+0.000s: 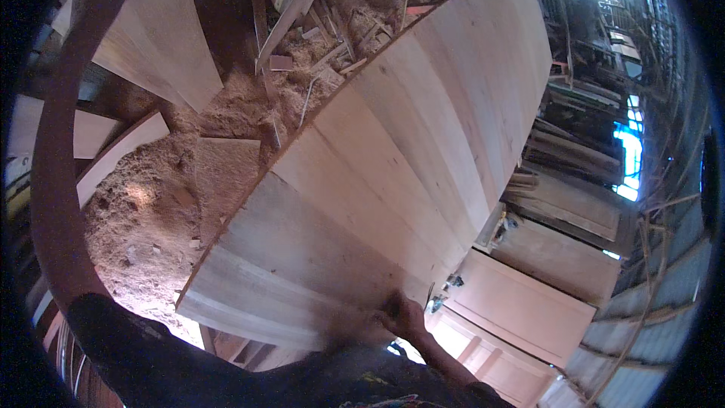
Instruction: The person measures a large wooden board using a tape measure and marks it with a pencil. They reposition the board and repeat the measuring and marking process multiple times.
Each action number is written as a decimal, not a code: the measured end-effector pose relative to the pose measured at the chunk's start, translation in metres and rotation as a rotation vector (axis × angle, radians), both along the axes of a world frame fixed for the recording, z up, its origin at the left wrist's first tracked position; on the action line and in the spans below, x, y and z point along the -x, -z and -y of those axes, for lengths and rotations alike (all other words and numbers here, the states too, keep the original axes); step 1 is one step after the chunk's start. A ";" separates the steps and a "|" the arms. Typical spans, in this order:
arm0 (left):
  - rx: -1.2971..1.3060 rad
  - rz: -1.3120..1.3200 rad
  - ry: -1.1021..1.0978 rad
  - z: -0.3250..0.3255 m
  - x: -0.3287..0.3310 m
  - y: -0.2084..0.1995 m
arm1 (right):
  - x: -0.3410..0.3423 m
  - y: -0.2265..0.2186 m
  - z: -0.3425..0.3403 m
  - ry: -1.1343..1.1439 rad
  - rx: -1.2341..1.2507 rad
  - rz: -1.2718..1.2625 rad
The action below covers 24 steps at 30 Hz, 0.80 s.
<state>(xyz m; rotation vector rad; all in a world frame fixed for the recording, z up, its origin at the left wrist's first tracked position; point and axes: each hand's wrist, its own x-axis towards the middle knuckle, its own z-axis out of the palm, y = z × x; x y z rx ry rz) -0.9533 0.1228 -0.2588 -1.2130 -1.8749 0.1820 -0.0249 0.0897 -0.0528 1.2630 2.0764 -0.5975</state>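
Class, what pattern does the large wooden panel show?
The large wooden panel shows bands of pale tan and greyish brown, best seen in the head view.

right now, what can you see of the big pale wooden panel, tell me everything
The big, flat, pale brown wooden panel looks built of boards side by side, with visible seams, small dark marks and greyer strips toward its lower-left end. It lies diagonally across the view, from lower left to upper right; its outline looks bent, perhaps by the lens. Sawdust-strewn brown ground shows beyond its upper-left edge. The bare right hand is at its near edge, apparently touching it. What supports it is hidden.
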 end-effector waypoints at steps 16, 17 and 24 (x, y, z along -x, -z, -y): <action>0.255 0.762 0.062 0.097 -0.267 -0.153 | 0.009 0.008 0.010 0.206 -0.196 -0.414; 0.222 0.702 0.088 0.095 -0.265 -0.167 | 0.007 0.013 0.008 0.214 -0.223 -0.452; 0.103 0.587 0.103 0.108 -0.371 -0.451 | -0.005 0.045 0.014 0.406 -0.015 -0.613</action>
